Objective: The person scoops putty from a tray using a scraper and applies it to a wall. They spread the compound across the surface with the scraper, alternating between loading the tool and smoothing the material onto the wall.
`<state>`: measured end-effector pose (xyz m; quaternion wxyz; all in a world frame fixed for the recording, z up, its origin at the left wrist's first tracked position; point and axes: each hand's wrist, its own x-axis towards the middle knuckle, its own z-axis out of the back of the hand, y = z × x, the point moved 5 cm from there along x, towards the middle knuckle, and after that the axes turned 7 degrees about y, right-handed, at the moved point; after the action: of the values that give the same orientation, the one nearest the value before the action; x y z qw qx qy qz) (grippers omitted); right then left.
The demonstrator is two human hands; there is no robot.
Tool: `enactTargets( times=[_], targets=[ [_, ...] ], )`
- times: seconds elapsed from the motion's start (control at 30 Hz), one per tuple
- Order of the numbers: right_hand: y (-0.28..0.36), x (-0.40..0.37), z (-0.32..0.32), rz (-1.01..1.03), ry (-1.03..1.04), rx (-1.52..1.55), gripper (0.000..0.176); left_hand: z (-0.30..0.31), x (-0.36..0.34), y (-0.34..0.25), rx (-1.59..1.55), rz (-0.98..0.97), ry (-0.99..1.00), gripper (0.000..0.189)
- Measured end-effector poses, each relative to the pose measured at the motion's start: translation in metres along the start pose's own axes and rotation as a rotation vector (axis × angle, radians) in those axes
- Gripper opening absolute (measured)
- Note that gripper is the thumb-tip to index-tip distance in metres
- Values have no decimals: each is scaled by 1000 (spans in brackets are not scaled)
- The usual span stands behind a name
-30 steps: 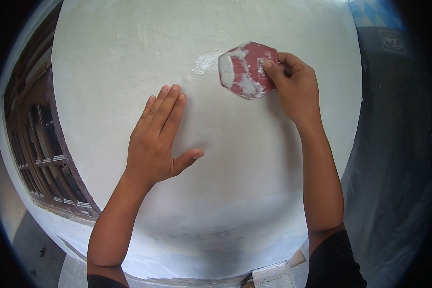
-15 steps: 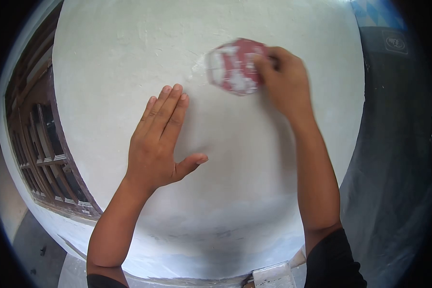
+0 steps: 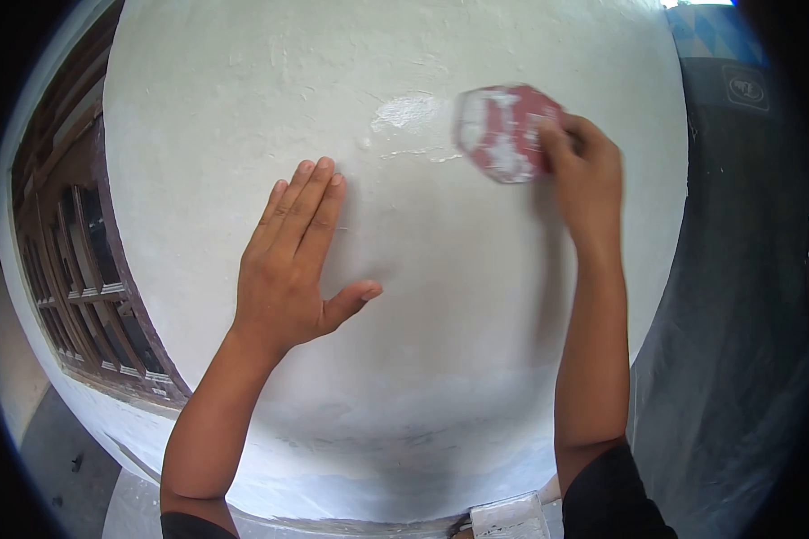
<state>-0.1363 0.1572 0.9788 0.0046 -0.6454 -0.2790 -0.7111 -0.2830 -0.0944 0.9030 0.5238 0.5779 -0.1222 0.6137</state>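
Note:
My right hand (image 3: 589,171) grips a flat, many-sided red putty scraper (image 3: 520,139) by its right edge, fingers closed and thumb on its face. White paste is smeared over the scraper, which is slightly blurred. Left of it, a wet, shiny white patch of putty (image 3: 406,112) shows on the pale wall (image 3: 440,269), with a thin ragged line of paste just below. My left hand (image 3: 288,260) is spread flat, palm toward the wall, thumb out to the right, holding nothing. Whether its palm presses on the wall is hard to tell.
A dark wooden window frame with bars (image 3: 85,278) stands along the left. On the right hangs a dark sheet (image 3: 737,225) with a small printed logo. A whitish block-like object (image 3: 511,518) sits low at the wall's foot.
My right hand has moved right and slightly down with the scraper, exposing the wet white patch and the line of paste. My left hand has barely shifted.

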Motion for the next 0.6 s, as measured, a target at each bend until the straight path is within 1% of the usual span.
enactTargets(
  times=[0.03, 0.1, 0.17, 0.2, 0.23, 0.3, 0.37, 0.4, 0.43, 0.5, 0.57, 0.6],
  targets=[
    [-5, -3, 10, -75, -58, 134, 28, -2, -3, 4, 2, 17, 15, 92],
    [0, -9, 5, -33, -62, 272, 29, -8, -4, 9, 6, 30, 33, 92],
    [16, -12, -22, 5, 94, 258, 31, -12, 1, 12, -10, 35, -2, 91],
    [15, -9, -35, 48, 138, 223, 32, -13, 3, 10, -13, 31, -2, 91],
    [19, -11, -44, 39, 172, 105, 32, -13, 4, 9, 7, 20, -7, 91],
    [15, -13, -41, 84, 109, -110, 29, -11, 2, 10, 28, 10, -11, 91],
    [-9, -15, -16, 90, -19, -2, 28, -10, -4, 13, 43, 17, 7, 91],
    [-10, -19, 1, 40, -15, 43, 27, -9, -7, 15, 45, 25, 6, 91],
    [-12, -21, 13, -54, -78, 167, 27, -9, -8, 16, 49, 27, 7, 92],
    [-4, -25, 14, -96, -92, 258, 26, -11, -7, 17, 54, 29, 10, 92],
    [12, -23, -12, 17, 51, 200, 26, -15, -2, 14, 11, 23, 5, 90],
    [15, -22, -31, 14, 132, 259, 27, -16, 1, 12, 7, 20, 4, 90]
  ],
)
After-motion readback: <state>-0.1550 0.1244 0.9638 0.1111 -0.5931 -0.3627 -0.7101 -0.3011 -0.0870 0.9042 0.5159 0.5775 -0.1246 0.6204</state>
